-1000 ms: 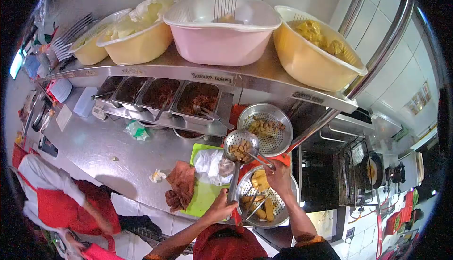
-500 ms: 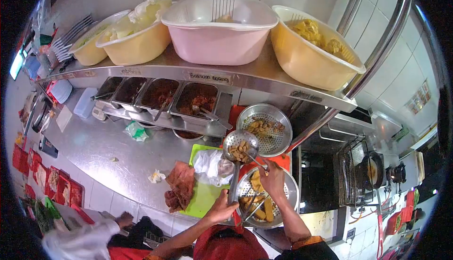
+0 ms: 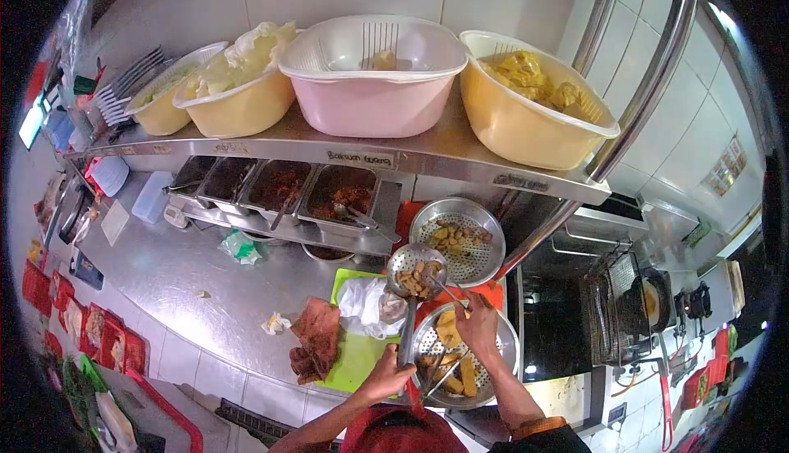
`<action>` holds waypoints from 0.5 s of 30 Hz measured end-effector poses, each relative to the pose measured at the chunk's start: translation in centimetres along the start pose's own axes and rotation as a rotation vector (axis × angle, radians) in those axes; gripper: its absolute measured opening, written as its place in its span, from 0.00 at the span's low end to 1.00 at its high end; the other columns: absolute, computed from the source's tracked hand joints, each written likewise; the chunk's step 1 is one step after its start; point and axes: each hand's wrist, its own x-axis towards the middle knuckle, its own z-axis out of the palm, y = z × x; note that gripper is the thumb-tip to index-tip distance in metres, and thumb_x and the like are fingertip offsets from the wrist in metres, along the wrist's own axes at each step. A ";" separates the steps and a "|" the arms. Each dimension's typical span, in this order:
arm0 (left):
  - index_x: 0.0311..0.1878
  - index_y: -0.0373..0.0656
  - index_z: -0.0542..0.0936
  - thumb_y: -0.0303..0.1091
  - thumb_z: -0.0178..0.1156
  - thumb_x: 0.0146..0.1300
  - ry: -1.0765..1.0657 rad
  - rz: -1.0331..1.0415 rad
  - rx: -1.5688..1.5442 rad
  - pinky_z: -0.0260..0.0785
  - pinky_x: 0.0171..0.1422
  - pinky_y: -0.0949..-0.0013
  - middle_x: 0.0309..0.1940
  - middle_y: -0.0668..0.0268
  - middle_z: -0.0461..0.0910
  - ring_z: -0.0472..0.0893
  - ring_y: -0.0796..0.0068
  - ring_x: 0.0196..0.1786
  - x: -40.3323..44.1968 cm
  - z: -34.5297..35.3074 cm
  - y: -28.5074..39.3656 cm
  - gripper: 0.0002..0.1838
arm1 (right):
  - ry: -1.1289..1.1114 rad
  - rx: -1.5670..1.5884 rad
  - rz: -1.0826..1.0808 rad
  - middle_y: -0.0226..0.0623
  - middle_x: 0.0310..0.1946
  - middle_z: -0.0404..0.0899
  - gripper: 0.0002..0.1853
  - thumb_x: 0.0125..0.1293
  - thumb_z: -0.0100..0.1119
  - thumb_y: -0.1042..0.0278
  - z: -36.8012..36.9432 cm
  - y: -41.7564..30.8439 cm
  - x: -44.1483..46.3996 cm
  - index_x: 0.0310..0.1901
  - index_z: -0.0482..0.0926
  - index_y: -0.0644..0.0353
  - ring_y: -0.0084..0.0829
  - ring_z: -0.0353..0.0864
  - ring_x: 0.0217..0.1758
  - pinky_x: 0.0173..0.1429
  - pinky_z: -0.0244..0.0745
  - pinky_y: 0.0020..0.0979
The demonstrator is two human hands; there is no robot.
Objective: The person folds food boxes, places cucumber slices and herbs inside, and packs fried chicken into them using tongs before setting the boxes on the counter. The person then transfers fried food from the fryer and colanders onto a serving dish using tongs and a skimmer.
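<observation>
My left hand (image 3: 386,375) is wrapped round the handle of a perforated metal ladle (image 3: 406,334), whose bowl holds small brown food pieces (image 3: 417,278). A metal utensil (image 3: 448,291) is gripped in my right hand (image 3: 478,321), its far end at the ladle bowl. Below the hands sits a perforated metal bowl (image 3: 508,354) with yellow-brown fried pieces (image 3: 468,377) and tongs lying in it. Behind the ladle stands another perforated bowl (image 3: 489,268) with smaller pieces. A white plastic bag (image 3: 362,307) lies on a green board (image 3: 345,371), beside a brown cloth (image 3: 316,338).
Overhead, a metal shelf (image 3: 460,157) carries a pink basin (image 3: 370,96) and several yellow ones. Metal trays of dark red food (image 3: 341,194) stand under it. A fryer basket (image 3: 612,309) is at the right. Red crates (image 3: 115,338) stand at the lower left.
The co-worker at the lower left has gone out of view. The shelf and basins appear lower in the frame. Both hands keep their holds, with the ladle over nearly the same spot.
</observation>
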 end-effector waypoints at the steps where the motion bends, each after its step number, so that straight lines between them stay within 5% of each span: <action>1: 0.56 0.33 0.59 0.37 0.56 0.60 -0.033 -0.015 0.069 0.58 0.61 0.65 0.48 0.52 0.68 0.68 0.61 0.55 -0.3 -0.2 0.6 0.26 | -0.002 0.001 0.001 0.48 0.26 0.77 0.15 0.52 0.62 0.71 0.1 0.0 -0.3 0.43 0.77 0.64 0.43 0.78 0.26 0.30 0.72 0.38; 5: 0.56 0.34 0.59 0.36 0.56 0.60 -0.016 -0.091 0.073 0.58 0.60 0.65 0.49 0.55 0.67 0.67 0.65 0.55 -0.4 -0.2 1.1 0.26 | 0.059 0.088 -0.101 0.48 0.26 0.77 0.15 0.51 0.62 0.70 0.9 -0.2 -0.7 0.43 0.77 0.63 0.43 0.78 0.26 0.31 0.73 0.38; 7: 0.49 0.33 0.60 0.36 0.58 0.55 0.048 0.080 0.007 0.67 0.44 0.60 0.35 0.50 0.71 0.75 0.56 0.40 0.6 0.7 -2.1 0.25 | 0.067 0.097 -0.109 0.49 0.26 0.77 0.15 0.52 0.62 0.71 1.5 -0.2 -0.7 0.43 0.77 0.63 0.44 0.78 0.26 0.31 0.73 0.38; 8: 0.49 0.33 0.60 0.36 0.58 0.55 0.049 0.080 0.008 0.67 0.44 0.60 0.35 0.50 0.71 0.75 0.56 0.40 0.2 0.4 -1.0 0.25 | 0.044 0.074 -0.112 0.49 0.27 0.77 0.15 0.52 0.62 0.71 1.8 -0.1 -0.6 0.42 0.77 0.63 0.46 0.78 0.27 0.32 0.73 0.39; 13: 0.48 0.35 0.59 0.33 0.57 0.57 -0.018 -0.043 -0.047 0.65 0.32 0.70 0.24 0.63 0.70 0.71 0.76 0.28 -0.6 -0.2 1.1 0.22 | 0.012 0.050 -0.076 0.50 0.29 0.78 0.13 0.53 0.60 0.71 2.8 -1.1 0.3 0.40 0.76 0.65 0.50 0.78 0.32 0.34 0.74 0.42; 15: 0.48 0.36 0.59 0.32 0.57 0.57 0.011 0.038 -0.052 0.64 0.31 0.70 0.25 0.63 0.70 0.71 0.76 0.28 -0.4 -0.1 0.7 0.21 | 0.008 0.004 -0.062 0.50 0.31 0.78 0.12 0.53 0.60 0.71 3.2 -1.2 1.2 0.40 0.76 0.64 0.52 0.78 0.34 0.36 0.74 0.43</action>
